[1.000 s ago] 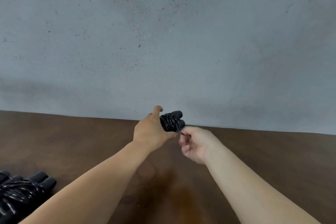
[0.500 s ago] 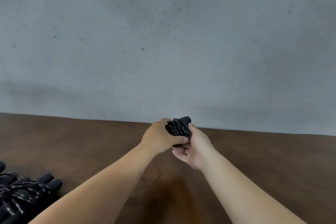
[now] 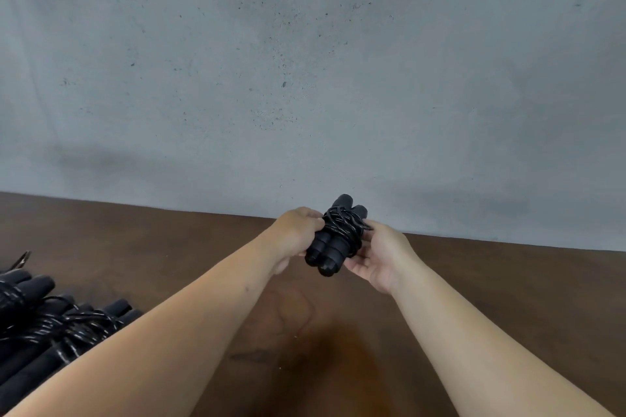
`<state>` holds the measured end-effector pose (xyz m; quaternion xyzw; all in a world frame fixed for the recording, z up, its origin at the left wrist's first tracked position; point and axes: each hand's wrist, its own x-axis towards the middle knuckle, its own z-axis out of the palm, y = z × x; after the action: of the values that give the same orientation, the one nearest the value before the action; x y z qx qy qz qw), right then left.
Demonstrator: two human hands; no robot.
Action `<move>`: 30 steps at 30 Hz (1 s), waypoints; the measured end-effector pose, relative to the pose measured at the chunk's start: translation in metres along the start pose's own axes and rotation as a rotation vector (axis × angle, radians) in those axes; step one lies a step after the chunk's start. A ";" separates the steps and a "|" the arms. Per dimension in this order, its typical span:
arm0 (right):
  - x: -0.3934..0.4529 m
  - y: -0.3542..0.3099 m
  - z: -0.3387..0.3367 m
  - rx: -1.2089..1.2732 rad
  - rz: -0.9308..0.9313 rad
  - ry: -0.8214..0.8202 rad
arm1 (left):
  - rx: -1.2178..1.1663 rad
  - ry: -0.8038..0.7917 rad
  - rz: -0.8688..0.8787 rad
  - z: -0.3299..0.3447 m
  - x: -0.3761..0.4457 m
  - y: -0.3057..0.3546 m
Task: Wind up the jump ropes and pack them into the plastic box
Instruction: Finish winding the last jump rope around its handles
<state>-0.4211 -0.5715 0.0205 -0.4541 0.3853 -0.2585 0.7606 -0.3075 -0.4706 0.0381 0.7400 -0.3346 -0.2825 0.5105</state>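
Since a moment ago the right hand [image 3: 379,256] has stopped pinching the cord's loose end and now cups the bundle from the right with relaxed fingers, while more of the pile of wound jump ropes [image 3: 50,325] shows at the near left of the counter [image 3: 169,247]. Going left to right, the left hand [image 3: 298,234] curls around the wound jump rope [image 3: 335,237], likely to keep the coils from springing loose, held above the counter near the far wall [image 3: 305,61]. Its paired handles run near-left to far-right, butt ends nearest.
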 end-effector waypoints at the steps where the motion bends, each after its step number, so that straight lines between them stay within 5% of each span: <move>1: 0.000 0.000 0.001 -0.008 0.000 -0.008 | -0.004 0.011 -0.007 -0.002 -0.002 -0.001; 9: -0.019 0.015 0.023 -0.137 -0.008 -0.194 | 0.021 0.193 -0.025 -0.019 -0.040 -0.015; 16: -0.033 0.061 0.066 -0.575 0.020 -0.330 | 0.267 0.376 -0.090 -0.055 -0.093 -0.051; 20: -0.050 0.096 0.095 -0.541 0.124 -0.497 | 0.309 0.467 -0.152 -0.083 -0.132 -0.072; 30: -0.096 0.140 0.121 -0.494 0.196 -0.528 | 0.807 0.280 -0.222 -0.126 -0.171 -0.096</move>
<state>-0.3704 -0.3770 -0.0347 -0.6360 0.2680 0.0422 0.7224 -0.2973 -0.2404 0.0009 0.9426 -0.2644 -0.0794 0.1876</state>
